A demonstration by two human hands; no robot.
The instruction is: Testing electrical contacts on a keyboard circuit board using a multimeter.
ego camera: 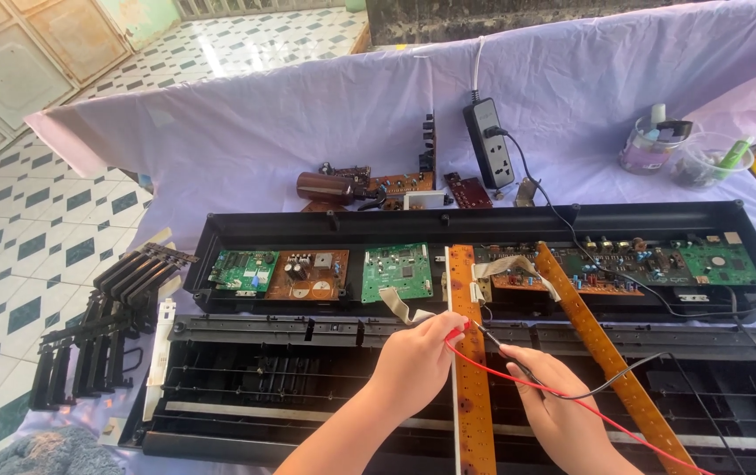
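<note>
1. The step in hand looks like testing: the left hand (417, 361) pinches a red probe (463, 329), its tip set on the long orange strip board (468, 369) that lies upright across the open keyboard case (246, 387).
2. The right hand (558, 400) holds a black probe (494, 339) in closed fingers, its tip just beside the red one on the same board.
3. A red lead (518, 383) and a black lead (624, 369) run off to the right; no meter shows.
4. By my judgement, the next move calls for steady tips and a small slide along the board, with the two tips kept apart.
5. A second strip board (606, 352) lies tilted to the right of the first.
6. Behind, the case half (237, 224) holds green boards (395, 271) and a brown board (307, 273).
7. A black power strip (489, 141) lies on the lilac cloth (246, 123) of the bench, with one plug in it.
8. Far right stand a clear jar (650, 145) and a clear tub (703, 163) with a green tube; any labels are too small to tell.
9. Black keys (105, 325) lie stacked at the left.
</note>
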